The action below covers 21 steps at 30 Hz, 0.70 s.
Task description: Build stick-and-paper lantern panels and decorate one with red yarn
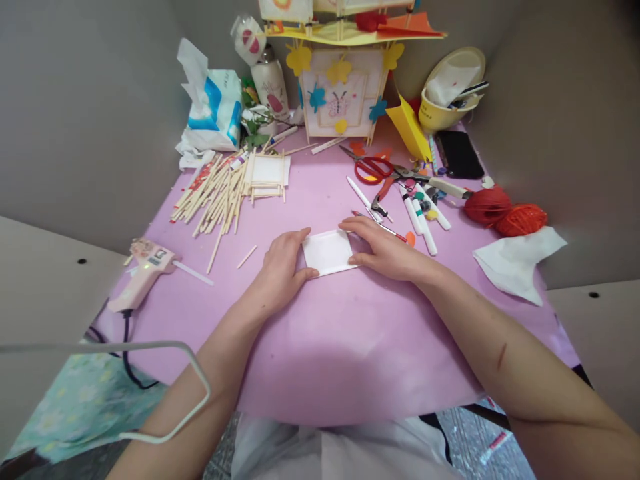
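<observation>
Squeezing unevenly could skew the small white panel

The white panel (328, 253) lies at the middle of the worktop (320, 347), between the two hands. The left hand (285, 263) clamps its left side, thumb at the near corner and fingertips by the far one; the right hand (385, 250) grips the right side in much the same way. Pressure that comes harder from one hand would probably rack the thin raised rim out of square, or bow the middle. If anything along that rim is only lightly fixed (the view does not show how it is joined), a thumb pushing inward could shift it.

Crowding is the other likely cause of trouble. A loose short stick (247, 257) lies near the left hand, and a red pen (395, 231) lies just beyond the right, so a sideways slide could knock either one or trap it under the panel. Farther out, the glue gun (145, 273) rests on its side near the left edge, its cord (128, 357) dropping off the worktop; a snag by the left forearm could drag it down. Whether it is hot, I cannot tell. A long forward reach by the right hand risks meeting the points of the red-handled scissors (373, 168).
</observation>
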Motion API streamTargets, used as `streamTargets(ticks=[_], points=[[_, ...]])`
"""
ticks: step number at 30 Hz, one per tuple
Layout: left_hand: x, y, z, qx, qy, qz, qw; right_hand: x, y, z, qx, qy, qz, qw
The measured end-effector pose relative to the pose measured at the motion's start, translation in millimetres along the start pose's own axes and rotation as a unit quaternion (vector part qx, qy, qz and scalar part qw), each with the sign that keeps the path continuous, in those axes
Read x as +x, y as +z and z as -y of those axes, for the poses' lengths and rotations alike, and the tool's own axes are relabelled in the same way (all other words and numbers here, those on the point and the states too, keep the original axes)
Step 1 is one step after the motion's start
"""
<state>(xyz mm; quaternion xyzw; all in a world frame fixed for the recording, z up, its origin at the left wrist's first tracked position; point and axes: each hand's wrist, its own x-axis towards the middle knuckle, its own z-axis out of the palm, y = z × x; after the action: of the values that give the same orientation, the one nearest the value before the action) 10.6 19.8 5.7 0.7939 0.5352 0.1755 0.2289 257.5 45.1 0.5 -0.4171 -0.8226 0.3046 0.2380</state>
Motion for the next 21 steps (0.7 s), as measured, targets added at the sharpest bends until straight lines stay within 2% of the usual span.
streamTargets(ticks=[5, 9, 15, 21], points=[[0.3, -1.9, 4.9, -0.023, 0.018, -0.003, 1.0, -0.2, 0.9, -1.8, -0.009, -0.018, -0.001, 1.0], [0.2, 0.3, 4.4, -0.072, 0.018, -0.041, 0.996, -0.5, 3.4, 0.1, -0.016, -0.01, -0.019, 1.0], [-3.5, 14.5, -15.4, 0.071, -0.027, -0.086, 0.993, -1.4, 14.6, 10.9, -0.067, 0.011, -0.044, 0.997], [-3.2, 18.6, -20.7, 0.089, -0.021, -0.074, 0.993, 1.7, 22.9, 15.0, -0.092, 0.033, -0.06, 0.993]])
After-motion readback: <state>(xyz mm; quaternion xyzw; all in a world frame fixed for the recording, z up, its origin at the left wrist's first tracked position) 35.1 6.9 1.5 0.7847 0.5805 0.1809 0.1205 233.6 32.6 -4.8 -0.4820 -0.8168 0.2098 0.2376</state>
